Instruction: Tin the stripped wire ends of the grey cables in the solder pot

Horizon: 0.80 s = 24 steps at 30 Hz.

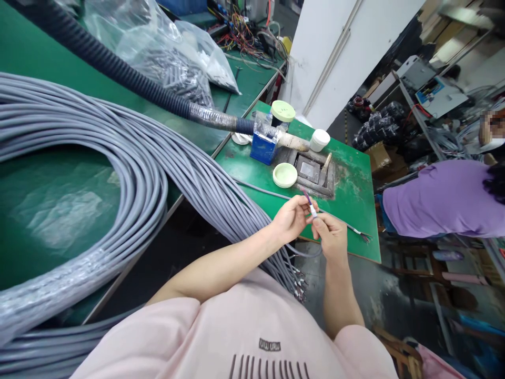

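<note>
Both my hands are raised over the near edge of the small green table. My right hand is closed, its thumb and fingers pinching a grey cable at a white sleeve. Thin purple and reddish wires fan out from that end. My left hand is closed at the same cable end, fingertips against the wires and sleeve. Below the hands, the cable loops back toward the grey cable bundle. Another grey cable lies on the table, its stripped wires pointing right.
Behind my hands are a square metal pot, a pale green dish, a white jar and a blue box. A black corrugated hose crosses from upper left. A person in purple is at the right.
</note>
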Each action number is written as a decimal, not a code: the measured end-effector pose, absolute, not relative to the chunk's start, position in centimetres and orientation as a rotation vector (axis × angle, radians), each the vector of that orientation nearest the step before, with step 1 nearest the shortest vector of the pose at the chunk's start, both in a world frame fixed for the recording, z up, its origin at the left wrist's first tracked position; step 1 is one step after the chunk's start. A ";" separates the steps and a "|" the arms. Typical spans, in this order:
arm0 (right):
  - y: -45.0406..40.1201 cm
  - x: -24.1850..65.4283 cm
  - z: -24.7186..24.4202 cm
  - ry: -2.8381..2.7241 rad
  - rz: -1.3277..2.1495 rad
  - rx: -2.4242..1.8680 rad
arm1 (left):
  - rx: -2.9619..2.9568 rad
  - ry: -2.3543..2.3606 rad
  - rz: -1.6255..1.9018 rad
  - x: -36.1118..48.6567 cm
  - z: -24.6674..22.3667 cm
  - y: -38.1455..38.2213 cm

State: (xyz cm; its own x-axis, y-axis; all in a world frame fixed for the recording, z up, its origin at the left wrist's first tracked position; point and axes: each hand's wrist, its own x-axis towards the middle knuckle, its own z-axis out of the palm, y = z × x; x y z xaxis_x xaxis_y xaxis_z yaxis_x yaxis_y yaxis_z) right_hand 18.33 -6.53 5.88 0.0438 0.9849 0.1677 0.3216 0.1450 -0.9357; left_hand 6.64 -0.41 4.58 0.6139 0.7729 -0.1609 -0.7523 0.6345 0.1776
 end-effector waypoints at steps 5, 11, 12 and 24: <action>-6.6 18.1 6.0 -1.500 0.875 -1.371 | 0.139 0.184 0.840 7.0 3.8 -0.8; -6.3 18.4 5.8 -1.394 0.794 -1.400 | 0.500 0.180 0.876 7.0 3.1 -2.0; -6.2 18.5 5.8 -1.414 0.793 -1.408 | 0.526 0.181 0.889 6.9 3.1 -2.1; -5.1 19.8 11.0 -1.517 0.707 -1.510 | 0.657 0.170 0.821 5.5 2.0 -3.0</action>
